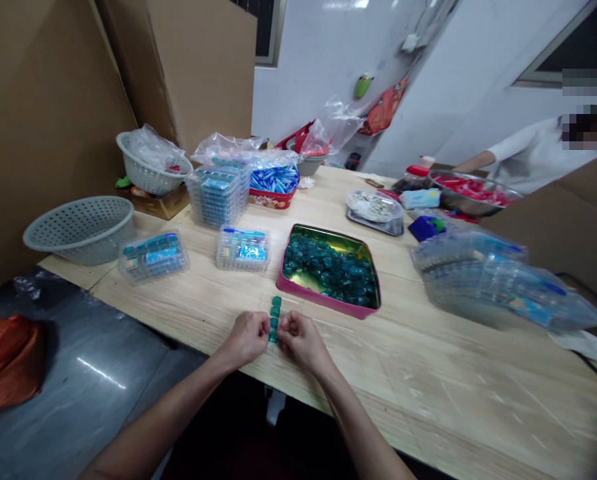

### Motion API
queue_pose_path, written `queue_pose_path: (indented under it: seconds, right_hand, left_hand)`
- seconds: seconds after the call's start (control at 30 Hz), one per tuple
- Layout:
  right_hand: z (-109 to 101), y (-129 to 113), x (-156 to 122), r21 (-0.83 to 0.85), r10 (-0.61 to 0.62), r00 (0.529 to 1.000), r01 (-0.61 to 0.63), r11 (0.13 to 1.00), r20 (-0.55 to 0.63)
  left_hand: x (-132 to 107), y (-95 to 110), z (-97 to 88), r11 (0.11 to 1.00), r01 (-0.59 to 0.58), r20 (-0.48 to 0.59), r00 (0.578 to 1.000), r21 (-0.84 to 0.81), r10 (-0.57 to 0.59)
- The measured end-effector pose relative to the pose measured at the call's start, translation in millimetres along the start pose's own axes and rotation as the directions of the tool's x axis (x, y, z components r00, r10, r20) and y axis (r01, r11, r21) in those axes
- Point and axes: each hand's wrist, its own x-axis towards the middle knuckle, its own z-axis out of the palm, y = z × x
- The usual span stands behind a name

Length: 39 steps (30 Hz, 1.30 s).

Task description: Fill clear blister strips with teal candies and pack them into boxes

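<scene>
A short row of small teal-green translucent pieces (275, 311) lies on the table near its front edge, seemingly on a clear plastic tray. My left hand (251, 337) is closed against the row's left side, fingertips at the lower pieces. On the other side my right hand (298, 337) has its fingers pinched together beside the same pieces. Whatever sits between the fingertips of either hand is too small to make out. Just beyond the hands, a pink-rimmed tin (328, 303) with a gold inside holds many loose dark teal pieces (335, 267).
Two filled clear cases (154, 257) lie at left, near stacked clear trays (218, 193) and a grey basket (83, 230). A red basket of blue items (274, 180) stands behind. Bagged cases (498, 280) lie right; a co-worker (523, 157) is beside a metal bowl (473, 193).
</scene>
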Motion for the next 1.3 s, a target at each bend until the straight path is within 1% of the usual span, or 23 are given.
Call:
queue_pose_path:
  seconds: [0.1,0.27,0.33,0.4,0.43,0.5,0.6,0.73,0.8,0.83,0.9,0.93,1.0,1.07,1.13,1.2,1.3]
  right_hand:
    - [2,3,2,-0.090,-0.046,0.999,0.043,0.995,-0.026]
    - [3,7,4,-0.072,-0.060,0.998,0.060,0.996,-0.001]
    - [3,9,6,-0.146,-0.078,0.997,0.074,0.987,-0.022]
    - [3,9,9,-0.273,-0.130,0.990,0.111,0.955,-0.051]
    - [3,9,9,-0.351,-0.168,0.984,0.136,0.927,-0.061]
    - [5,6,9,-0.514,-0.244,0.968,0.176,0.839,-0.066]
    - [11,1,4,-0.700,-0.297,0.953,0.177,0.692,-0.053]
    - [19,1,-3,-0.814,-0.315,0.949,0.177,0.553,-0.007]
    - [17,1,-5,-0.827,-0.336,0.941,0.222,0.516,0.043]
    - [13,-1,-5,-0.818,-0.347,0.935,0.253,0.516,0.070]
    - [1,-9,-1,-0.775,-0.379,0.920,0.310,0.551,0.099]
    - [-8,-16,4,-0.748,-0.401,0.912,0.325,0.579,0.086]
    - [-27,-35,18,-0.708,-0.436,0.900,0.309,0.635,0.002]
    - [-44,-53,40,-0.699,-0.413,0.902,0.215,0.682,-0.125]
    - [-56,-66,67,-0.696,-0.329,0.915,0.080,0.713,-0.232]
    - [-61,-71,94,-0.684,-0.242,0.926,-0.023,0.729,-0.289]
    - [-60,-66,125,-0.660,-0.174,0.927,-0.096,0.745,-0.331]
  left_hand:
    - [2,0,0.6,0.998,-0.024,-0.011,1.000,0.064,0.025]
    - [8,-3,-1.8,0.998,0.059,-0.011,0.998,-0.018,-0.060]
    - [10,-4,-0.7,0.998,0.061,-0.027,0.998,-0.005,-0.061]
    - [11,-5,1.4,0.998,0.043,-0.034,0.999,0.035,-0.042]
    - [11,-5,2.3,0.998,0.029,-0.033,0.999,0.057,-0.027]
    - [11,-5,3.1,0.995,-0.010,-0.024,1.000,0.098,0.012]
    - [9,-4,1.0,0.992,-0.062,0.004,0.998,0.106,0.062]
    - [5,-4,-1.8,0.995,-0.094,0.053,0.994,0.025,0.093]
    - [3,-5,-1.4,0.991,-0.131,0.069,0.989,0.031,0.128]
    - [2,-5,-0.9,0.987,-0.153,0.074,0.986,0.045,0.149]
    - [2,-4,-0.4,0.978,-0.194,0.089,0.978,0.079,0.187]
    - [2,-3,-0.5,0.973,-0.208,0.105,0.975,0.100,0.198]
    - [4,0,-1.6,0.961,-0.233,0.144,0.967,0.150,0.212]
    - [7,1,-3.2,0.945,-0.259,0.187,0.957,0.197,0.223]
    - [11,1,-4.5,0.934,-0.279,0.220,0.948,0.224,0.231]
    - [15,0,-5.1,0.932,-0.289,0.242,0.941,0.217,0.236]
    - [17,-5,-6.0,0.941,-0.294,0.249,0.936,0.166,0.248]
